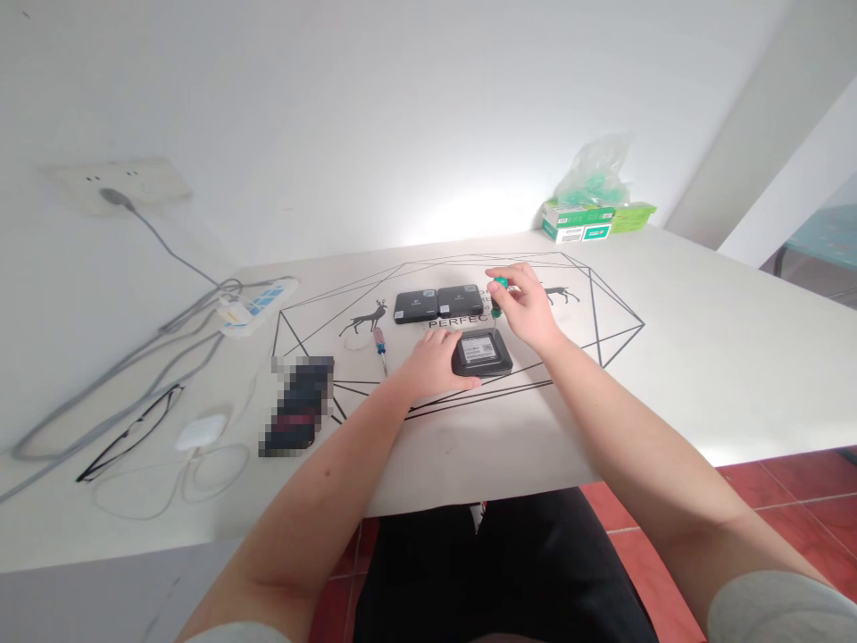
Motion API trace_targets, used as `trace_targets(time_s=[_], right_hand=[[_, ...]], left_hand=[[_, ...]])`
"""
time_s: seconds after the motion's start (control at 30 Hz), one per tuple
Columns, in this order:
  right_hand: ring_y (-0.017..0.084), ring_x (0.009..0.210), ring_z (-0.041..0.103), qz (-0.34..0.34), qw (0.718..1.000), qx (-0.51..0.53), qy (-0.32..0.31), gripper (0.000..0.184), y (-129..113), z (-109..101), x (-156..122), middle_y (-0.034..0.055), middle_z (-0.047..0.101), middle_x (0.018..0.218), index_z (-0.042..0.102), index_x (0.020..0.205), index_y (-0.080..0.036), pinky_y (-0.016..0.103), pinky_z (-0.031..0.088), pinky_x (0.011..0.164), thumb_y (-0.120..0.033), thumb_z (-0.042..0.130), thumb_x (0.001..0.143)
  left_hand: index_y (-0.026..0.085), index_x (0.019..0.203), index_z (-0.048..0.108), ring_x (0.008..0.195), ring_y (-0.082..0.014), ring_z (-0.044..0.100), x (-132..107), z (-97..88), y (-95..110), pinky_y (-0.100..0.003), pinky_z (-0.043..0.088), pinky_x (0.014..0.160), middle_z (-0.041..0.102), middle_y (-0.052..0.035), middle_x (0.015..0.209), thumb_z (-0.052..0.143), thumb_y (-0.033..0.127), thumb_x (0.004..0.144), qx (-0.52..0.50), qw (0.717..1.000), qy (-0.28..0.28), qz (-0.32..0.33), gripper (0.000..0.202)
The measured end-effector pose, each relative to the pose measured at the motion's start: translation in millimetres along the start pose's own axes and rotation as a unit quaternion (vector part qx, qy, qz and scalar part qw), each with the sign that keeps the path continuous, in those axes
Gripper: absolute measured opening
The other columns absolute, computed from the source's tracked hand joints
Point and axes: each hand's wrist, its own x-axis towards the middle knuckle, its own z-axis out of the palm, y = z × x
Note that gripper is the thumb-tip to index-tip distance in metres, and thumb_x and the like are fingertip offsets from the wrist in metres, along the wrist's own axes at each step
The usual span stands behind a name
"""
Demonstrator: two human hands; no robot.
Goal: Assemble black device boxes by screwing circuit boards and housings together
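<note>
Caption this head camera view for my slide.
Left hand steadies a small black rectangular box; right hand holds a green-handled screwdriver upright over it.

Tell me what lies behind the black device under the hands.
Behind the black device, a flat black box and a second black box lie side by side on the table. The right hand, holding a green-handled screwdriver, covers the printed pattern beside them.
</note>
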Motion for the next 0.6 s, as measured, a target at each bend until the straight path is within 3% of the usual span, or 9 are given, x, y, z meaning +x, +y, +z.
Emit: trace_targets(time_s=[0.13, 0.3, 0.5, 0.6], right_hand=[[0.022, 0.094, 0.07, 0.047, 0.996, 0.071, -0.033, 0.044, -1, -2, 0, 0.0065, 0.074, 0.112, 0.072, 0.125, -0.029, 0.043, 0.064, 0.085, -0.063, 0.063, 0.099], [0.023, 0.099, 0.074, 0.09, 0.985, 0.142, -0.05, 0.04, 1, 2, 0, 0.005, 0.077, 0.111, 0.073, 0.117, -0.028, 0.046, 0.064, 0.092, -0.062, 0.059, 0.101], [0.022, 0.1, 0.066, 0.083, 0.99, 0.114, -0.025, 0.037, 2, 10, 0, 0.0052, 0.071, 0.111, 0.071, 0.11, -0.028, 0.038, 0.061, 0.081, -0.059, 0.075, 0.09], [0.021, 0.094, 0.064, 0.093, 0.988, 0.117, -0.032, 0.032, 0, 11, 3, 0.0044, 0.069, 0.107, 0.07, 0.106, -0.028, 0.037, 0.06, 0.077, -0.055, 0.076, 0.09]], left_hand=[[0.023, 0.168, 0.037, 0.158, -0.0454, 0.033, -2, 5.1, -6, -0.056, 0.031, 0.128, 0.043, -0.0195, 0.166, 0.077, 0.074, 0.082, -0.003, 1.0, -0.024, -0.002, 0.108], [0.023, 0.175, 0.015, 0.163, -0.0448, 0.026, -4, 11.6, -10, -0.056, 0.024, 0.13, 0.034, -0.0194, 0.173, 0.069, 0.079, 0.086, -0.016, 0.999, -0.03, -0.004, 0.118], [0.021, 0.176, 0.013, 0.163, -0.0455, 0.025, -4, 10.3, -9, -0.056, 0.021, 0.131, 0.034, -0.0206, 0.173, 0.072, 0.075, 0.086, -0.016, 0.999, -0.035, -0.016, 0.12], [0.023, 0.176, 0.014, 0.162, -0.0468, 0.026, -5, 10.4, -9, -0.058, 0.023, 0.129, 0.033, -0.0196, 0.173, 0.072, 0.075, 0.086, -0.019, 0.999, -0.037, -0.021, 0.119]])
